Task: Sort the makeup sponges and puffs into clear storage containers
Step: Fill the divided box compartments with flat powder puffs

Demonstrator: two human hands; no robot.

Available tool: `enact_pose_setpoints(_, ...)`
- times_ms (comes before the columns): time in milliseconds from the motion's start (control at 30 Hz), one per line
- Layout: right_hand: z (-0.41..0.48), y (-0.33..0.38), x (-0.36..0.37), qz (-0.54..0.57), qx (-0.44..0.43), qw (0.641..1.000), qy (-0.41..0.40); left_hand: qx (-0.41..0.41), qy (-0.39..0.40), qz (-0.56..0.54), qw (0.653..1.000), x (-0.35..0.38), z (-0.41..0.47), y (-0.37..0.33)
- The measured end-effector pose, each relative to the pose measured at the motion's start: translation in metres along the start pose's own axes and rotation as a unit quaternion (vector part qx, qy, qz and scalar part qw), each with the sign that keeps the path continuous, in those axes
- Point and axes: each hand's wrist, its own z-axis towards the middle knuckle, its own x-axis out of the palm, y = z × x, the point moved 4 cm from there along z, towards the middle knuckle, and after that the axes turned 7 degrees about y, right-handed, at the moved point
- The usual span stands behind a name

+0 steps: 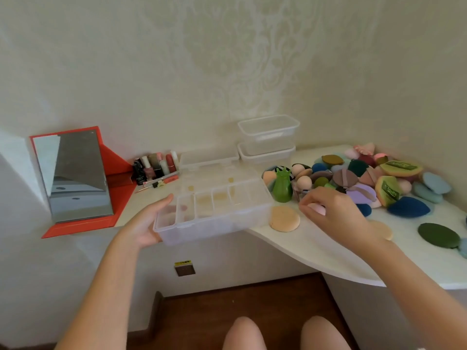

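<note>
Left hand (144, 223) grips divided clear container (214, 205) by its left end, overhanging desk (316, 251) front edge. Right hand (333, 210) pinches what is probably a pink puff (319, 208), just right of container.

Camera: one wide-angle view, worn on my head.
Facing: it looked forward and down over the white desk (316, 251) toward the wallpapered wall (227, 59).
Nearness: close; my forearms rose from the bottom edge to my left hand (144, 223) and right hand (333, 213).
Centre: the divided clear box (214, 210) sat mid-frame.

Pale patterned wallpaper (252, 59), white curved counter (328, 251), dark wooden floor (227, 299).
</note>
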Motion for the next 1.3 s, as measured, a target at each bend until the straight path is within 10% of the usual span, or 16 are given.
enact_pose_setpoints(1000,0.027,0.032,0.033,-0.141,0.154,0.960,0.185,0.099,-0.087,-0.242,0.961,0.043,-0.023,0.055)
enact_pose_setpoints(1300,0.015,0.051,0.006,-0.090,0.096,0.990,0.059,0.114,-0.115,-0.286,0.945,0.094,-0.042,0.060)
